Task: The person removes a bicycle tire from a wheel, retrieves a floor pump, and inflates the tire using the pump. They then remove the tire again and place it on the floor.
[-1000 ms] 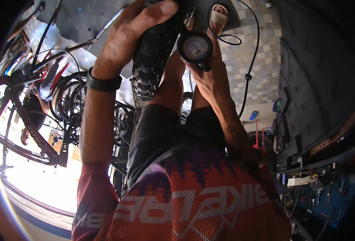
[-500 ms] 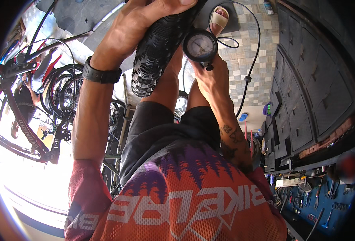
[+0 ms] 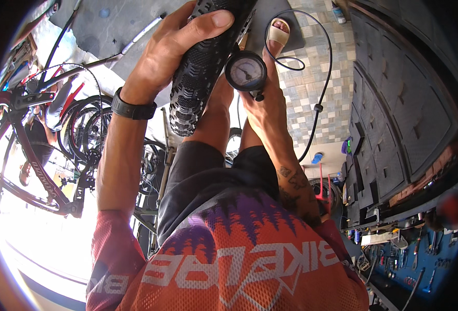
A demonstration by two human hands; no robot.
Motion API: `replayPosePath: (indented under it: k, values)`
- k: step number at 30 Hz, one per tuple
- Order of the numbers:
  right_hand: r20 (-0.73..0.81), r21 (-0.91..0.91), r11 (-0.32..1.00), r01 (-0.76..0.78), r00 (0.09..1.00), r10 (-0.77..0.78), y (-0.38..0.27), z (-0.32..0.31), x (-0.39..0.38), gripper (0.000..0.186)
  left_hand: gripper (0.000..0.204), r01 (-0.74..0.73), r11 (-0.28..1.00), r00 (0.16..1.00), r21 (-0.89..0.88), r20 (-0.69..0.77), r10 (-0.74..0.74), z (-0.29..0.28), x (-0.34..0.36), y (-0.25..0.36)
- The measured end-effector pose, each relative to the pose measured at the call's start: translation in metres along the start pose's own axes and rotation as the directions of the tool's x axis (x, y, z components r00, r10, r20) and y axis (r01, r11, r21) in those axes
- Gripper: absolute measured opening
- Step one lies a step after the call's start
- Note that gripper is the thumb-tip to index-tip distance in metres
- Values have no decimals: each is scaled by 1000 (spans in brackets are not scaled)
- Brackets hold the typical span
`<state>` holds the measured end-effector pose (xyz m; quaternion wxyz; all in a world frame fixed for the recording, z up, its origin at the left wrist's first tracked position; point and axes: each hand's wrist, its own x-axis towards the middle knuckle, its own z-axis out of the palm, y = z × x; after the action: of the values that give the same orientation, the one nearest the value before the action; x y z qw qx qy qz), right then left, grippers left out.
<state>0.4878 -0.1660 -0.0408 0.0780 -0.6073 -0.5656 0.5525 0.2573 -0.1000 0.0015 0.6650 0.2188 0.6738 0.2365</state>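
My left hand [image 3: 169, 54] grips a black knobby bicycle tyre [image 3: 187, 103] at the upper middle, its thumb lying across the tread and its fingers mostly behind it. Right beside the tyre, my right hand [image 3: 262, 111] is closed on a round black-rimmed pressure gauge [image 3: 245, 71], held dial up; the fingers are largely hidden under it. A thin black hose [image 3: 330, 62] loops over the tiled floor beyond the gauge. My sandalled foot [image 3: 278, 33] shows past it on a dark mat.
Several bicycles [image 3: 53, 192] crowd the left, with another person [image 3: 37, 140] among them. Dark cabinets [image 3: 400, 119] line the right. A blue tool board [image 3: 405, 259] is at lower right, a small bottle [image 3: 338, 13] at the upper right.
The gauge and my right hand have shifted slightly down and to the left since half a second ago. My left thumb and the tyre have also moved a little; both grips hold.
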Motion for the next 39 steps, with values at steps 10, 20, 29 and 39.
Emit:
replayPosePath:
  k: [10, 20, 29, 39]
  values:
    - [104, -20, 999, -36, 994, 37, -3, -4, -5, 78, 77, -2, 999, 1000, -37, -20, 1, 6, -3, -1]
    - [85, 2, 1000, -27, 996, 27, 2, -2, -9, 70, 79, 11, 997, 1000, -71, 7, -11, 11, -5, -3]
    - [68, -13, 1000, 10, 998, -10, 5, -3, -9, 90, 75, 20, 999, 1000, -36, -9, -20, 3, -5, -8]
    - [48, -31, 997, 69, 997, -68, 3, 1, -6, 47, 65, 36, 996, 995, -83, 96, -29, 2, -8, 3]
